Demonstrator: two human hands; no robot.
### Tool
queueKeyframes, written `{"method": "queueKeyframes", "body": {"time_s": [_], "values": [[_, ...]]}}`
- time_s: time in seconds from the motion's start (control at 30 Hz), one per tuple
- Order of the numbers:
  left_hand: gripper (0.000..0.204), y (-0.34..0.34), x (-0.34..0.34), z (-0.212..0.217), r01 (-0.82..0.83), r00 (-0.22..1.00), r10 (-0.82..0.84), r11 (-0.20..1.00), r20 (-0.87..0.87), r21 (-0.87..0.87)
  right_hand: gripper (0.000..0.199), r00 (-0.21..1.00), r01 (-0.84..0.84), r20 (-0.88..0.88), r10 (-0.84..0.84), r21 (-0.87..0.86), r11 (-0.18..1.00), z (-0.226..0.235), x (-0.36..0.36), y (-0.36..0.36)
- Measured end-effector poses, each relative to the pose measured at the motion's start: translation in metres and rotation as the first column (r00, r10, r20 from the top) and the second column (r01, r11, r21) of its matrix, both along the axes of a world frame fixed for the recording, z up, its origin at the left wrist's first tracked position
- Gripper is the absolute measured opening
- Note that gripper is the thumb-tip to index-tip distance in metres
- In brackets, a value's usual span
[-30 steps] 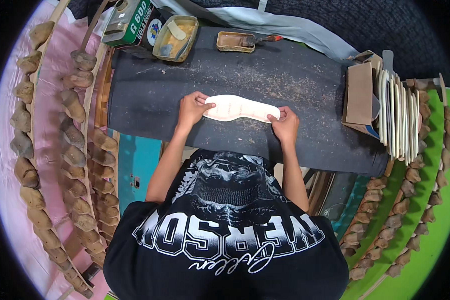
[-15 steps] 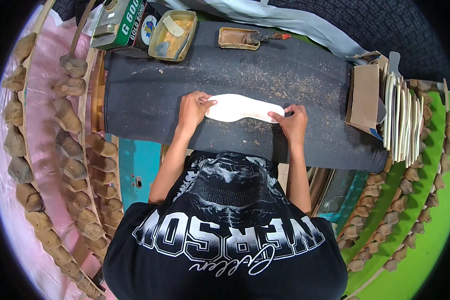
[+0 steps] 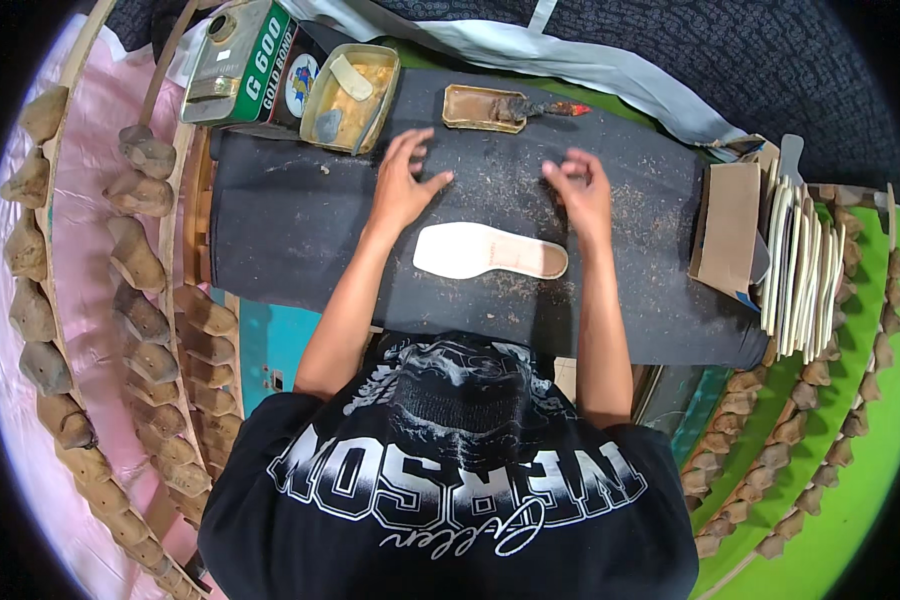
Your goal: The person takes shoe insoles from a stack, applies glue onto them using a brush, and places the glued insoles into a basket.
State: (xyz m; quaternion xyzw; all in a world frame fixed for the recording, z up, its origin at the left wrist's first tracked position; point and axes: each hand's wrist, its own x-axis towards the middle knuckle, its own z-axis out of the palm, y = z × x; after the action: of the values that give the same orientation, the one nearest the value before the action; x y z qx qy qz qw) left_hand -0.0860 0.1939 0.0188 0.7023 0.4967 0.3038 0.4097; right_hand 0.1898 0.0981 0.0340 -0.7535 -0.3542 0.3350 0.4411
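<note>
Left hand: the left hand hovers over the dark counter, fingers spread, holding nothing.
Right hand: the right hand is loosely curled, fingertips drawn together, nothing visibly pinched; whether it touches the counter cannot be told.
Insole: a pale insole lies flat just below and between the hands, touched by neither, its wide end toward the left hand.
Small tray: a small rusty tray with a brush across it sits beyond the hands, between them.
Glue tin: an open yellow tin stands beyond the left hand, a green can just beside it.
Stack: cardboard and upright pale insoles stand well to the right of the right hand.
Wooden forms: rows of wooden shoe forms run far left of the left hand.
</note>
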Motion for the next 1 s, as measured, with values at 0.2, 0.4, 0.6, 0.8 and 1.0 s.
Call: {"method": "queueKeyframes", "body": {"time_s": [0.2, 0.4, 0.6, 0.8, 1.0], "values": [[0.084, 0.060, 0.034, -0.020, 0.024, 0.994, -0.032, 0.996, 0.101, 0.081, 0.034, 0.978, 0.152, -0.169, -0.122, 0.175, 0.973, -0.017, 0.000, 0.092], [0.079, 0.057, 0.027, -0.019, 0.035, 0.994, -0.040, 0.998, 0.099, 0.057, 0.021, 0.995, -0.064, 0.096, 0.025, 0.425, 0.903, 0.017, -0.026, 0.088], [0.074, -0.013, -0.028, 0.004, 0.236, 0.970, -0.235, 0.972, -0.055, 0.006, 0.013, 0.996, -0.070, -0.025, 0.089, 0.419, 0.905, 0.042, -0.047, -0.013], [0.092, -0.102, -0.040, 0.012, 0.387, 0.858, -0.292, 0.908, -0.423, 0.159, 0.011, 0.962, -0.221, 0.219, 0.165, 0.264, 0.939, -0.001, -0.081, -0.093], [0.095, -0.113, -0.043, -0.001, 0.279, 0.890, -0.208, 0.952, -0.406, 0.124, 0.016, 0.937, 0.092, 0.321, -0.136, 0.146, 0.985, 0.000, -0.025, -0.120]]}}
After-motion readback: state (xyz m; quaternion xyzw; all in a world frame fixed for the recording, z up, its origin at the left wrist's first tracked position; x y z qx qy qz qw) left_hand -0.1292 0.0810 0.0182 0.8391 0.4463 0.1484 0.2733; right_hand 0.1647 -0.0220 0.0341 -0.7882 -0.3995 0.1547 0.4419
